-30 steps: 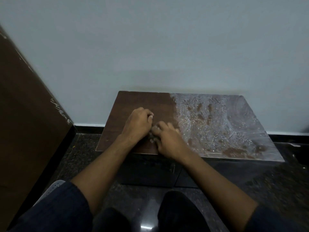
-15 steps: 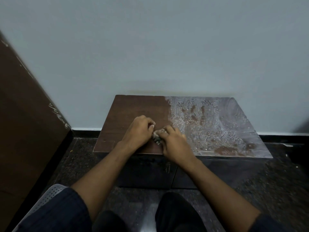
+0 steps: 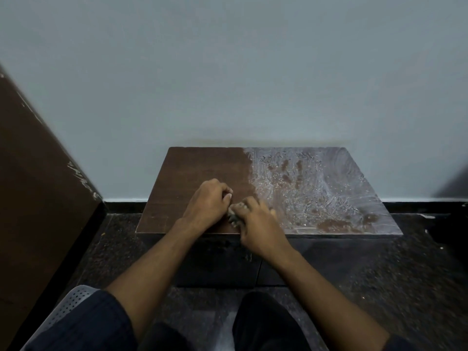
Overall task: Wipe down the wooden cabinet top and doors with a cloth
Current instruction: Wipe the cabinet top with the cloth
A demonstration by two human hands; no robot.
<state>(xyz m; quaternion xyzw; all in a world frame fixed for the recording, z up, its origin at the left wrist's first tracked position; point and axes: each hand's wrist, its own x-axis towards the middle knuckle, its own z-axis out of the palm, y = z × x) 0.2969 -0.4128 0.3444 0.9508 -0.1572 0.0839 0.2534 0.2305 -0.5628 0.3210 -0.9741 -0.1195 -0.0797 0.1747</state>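
Your two hands meet near the front edge of the cabinet top (image 3: 192, 173), right where the clean brown half gives way to the hazy, smeared half. Your left hand (image 3: 206, 201) sits knuckles up with its fingers (image 3: 224, 192) curled under, and they seem to pinch the near end of the cloth (image 3: 233, 216), though the grip itself is hidden. Your right hand (image 3: 258, 224) has its fingers bunched tight round that same cloth, a small grey wad showing only as a scrap between the two hands, pressed down on the wood. The right half of the top carries a pale film with swirl marks and a dark handprint (image 3: 291, 171) left bare in it. Below the front edge, the cabinet doors (image 3: 217, 262) are in deep shadow, shut, so you can't see what is inside. The cabinet stands against a grey wall (image 3: 228, 72) on a dark speckled floor (image 3: 405, 274), with a brown panel (image 3: 38, 186) leaning at your left.
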